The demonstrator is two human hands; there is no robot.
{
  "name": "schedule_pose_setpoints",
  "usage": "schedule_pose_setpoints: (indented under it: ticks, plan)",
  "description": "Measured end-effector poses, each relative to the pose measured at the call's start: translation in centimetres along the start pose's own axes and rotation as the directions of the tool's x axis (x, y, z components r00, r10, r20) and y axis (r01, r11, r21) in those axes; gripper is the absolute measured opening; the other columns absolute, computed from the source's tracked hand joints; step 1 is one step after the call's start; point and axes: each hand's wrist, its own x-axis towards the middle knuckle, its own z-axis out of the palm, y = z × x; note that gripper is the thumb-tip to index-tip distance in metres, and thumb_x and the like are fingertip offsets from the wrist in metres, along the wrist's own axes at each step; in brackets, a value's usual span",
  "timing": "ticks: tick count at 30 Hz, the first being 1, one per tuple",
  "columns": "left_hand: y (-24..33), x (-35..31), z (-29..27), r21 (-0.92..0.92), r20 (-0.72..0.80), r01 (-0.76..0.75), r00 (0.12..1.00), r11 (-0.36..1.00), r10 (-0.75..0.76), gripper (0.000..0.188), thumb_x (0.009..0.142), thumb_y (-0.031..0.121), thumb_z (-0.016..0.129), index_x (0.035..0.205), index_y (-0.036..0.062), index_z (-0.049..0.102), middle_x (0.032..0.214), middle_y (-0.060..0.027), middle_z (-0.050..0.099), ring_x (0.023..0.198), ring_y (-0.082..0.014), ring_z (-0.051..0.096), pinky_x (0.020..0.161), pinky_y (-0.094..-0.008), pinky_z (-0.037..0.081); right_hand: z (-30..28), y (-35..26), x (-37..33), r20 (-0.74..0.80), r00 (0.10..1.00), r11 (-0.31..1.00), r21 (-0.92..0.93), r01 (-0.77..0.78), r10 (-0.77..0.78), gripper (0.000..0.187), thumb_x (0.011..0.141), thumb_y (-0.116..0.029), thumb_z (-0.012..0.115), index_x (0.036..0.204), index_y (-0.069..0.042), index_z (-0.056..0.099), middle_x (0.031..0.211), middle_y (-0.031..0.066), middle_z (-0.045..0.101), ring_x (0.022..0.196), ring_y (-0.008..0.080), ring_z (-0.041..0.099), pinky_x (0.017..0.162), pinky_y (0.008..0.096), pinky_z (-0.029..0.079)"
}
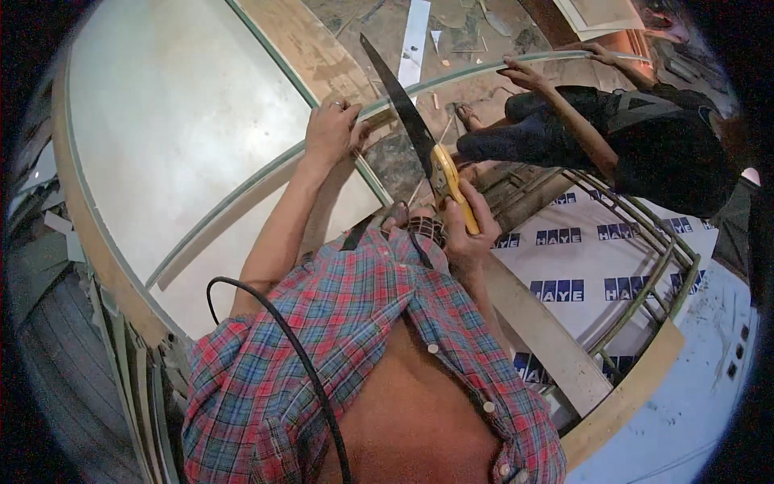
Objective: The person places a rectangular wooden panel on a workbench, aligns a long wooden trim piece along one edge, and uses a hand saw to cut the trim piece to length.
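My right hand (469,222) grips a handsaw (445,173) by its yellow handle. The saw's dark, tapering blade points up and away, passing in front of a long thin strip (459,76); I cannot tell whether blade and strip touch. My left hand (332,133) is closed round that strip, where it crosses the corner of a large pale panel (185,105) with a greenish edge. Toward the far right, the strip's other end is held by another person's hands (528,77).
The other person (653,145), in dark clothes, is at the right. Below them lie a bent metal tube frame (657,274) and a white printed sheet (556,254). A pale board (556,347) slants at my right. Several stacked panels (133,379) stand at left. A black cable (302,355) crosses my shirt.
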Motion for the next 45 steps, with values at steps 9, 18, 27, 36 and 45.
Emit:
schedule_pose_setpoints:
  ticks: [9,18,27,36,45]
  plan:
    - [-1.2,2.2,1.4,-0.076,0.216,0.127,0.970,0.989,-0.108,0.029,0.080,0.024,0.065,0.102,0.0053,0.066,0.092,-0.0182,0.063,0.093,-0.0389,0.059,0.082,-0.0456,0.048,2.5,2.2,1.9,-0.001,1.000,0.999,0.042,0.013,-0.013,0.032,0.084,-0.002,0.064,0.116,0.001,0.064,0.109,0.0157,0.067,0.099,0.0228,0.066,0.086,0.0327,0.051]
    - [-3.0,1.4,0.6,0.027,0.313,0.159,0.936,0.987,-0.159,0.035,0.090,0.039,0.060,0.091,0.0042,0.061,0.089,-0.0192,0.064,0.087,-0.0398,0.062,0.075,-0.0481,0.049,3.5,2.7,2.4,0.140,0.989,0.998,0.040,0.043,-0.048,0.031,0.084,-0.002,0.064,0.115,0.000,0.064,0.104,0.0166,0.067,0.093,0.0268,0.066,0.083,0.0342,0.051]
    - [-2.2,1.3,0.1,0.077,0.299,0.178,0.935,0.981,-0.193,0.033,0.092,0.040,0.056,0.099,0.0078,0.051,0.087,-0.0214,0.064,0.084,-0.0411,0.063,0.068,-0.0507,0.050,3.7,2.0,2.4,0.093,0.993,0.997,0.014,0.074,-0.075,0.031,0.085,-0.002,0.063,0.116,0.000,0.064,0.103,0.0171,0.068,0.094,0.0272,0.067,0.083,0.0352,0.051]
    - [-2.1,0.9,-0.6,0.019,0.303,0.188,0.935,0.982,-0.185,0.032,0.088,0.038,0.059,0.098,0.0081,0.053,0.086,-0.0197,0.065,0.085,-0.0405,0.063,0.070,-0.0503,0.049,3.4,0.5,1.7,0.095,0.995,0.999,0.032,-0.041,0.037,0.033,0.087,-0.003,0.063,0.119,0.001,0.062,0.101,0.0140,0.068,0.089,0.0203,0.067,0.077,0.0307,0.053]
    - [-3.5,0.1,-1.7,-0.045,0.416,0.188,0.897,0.981,-0.152,0.034,0.084,0.031,0.064,0.098,0.0030,0.052,0.087,-0.0239,0.064,0.085,-0.0431,0.062,0.072,-0.0502,0.049,3.0,0.7,1.9,0.086,0.996,0.999,0.040,-0.004,0.001,0.033,0.087,-0.005,0.064,0.119,0.001,0.063,0.099,0.0136,0.069,0.084,0.0167,0.066,0.075,0.0290,0.052]
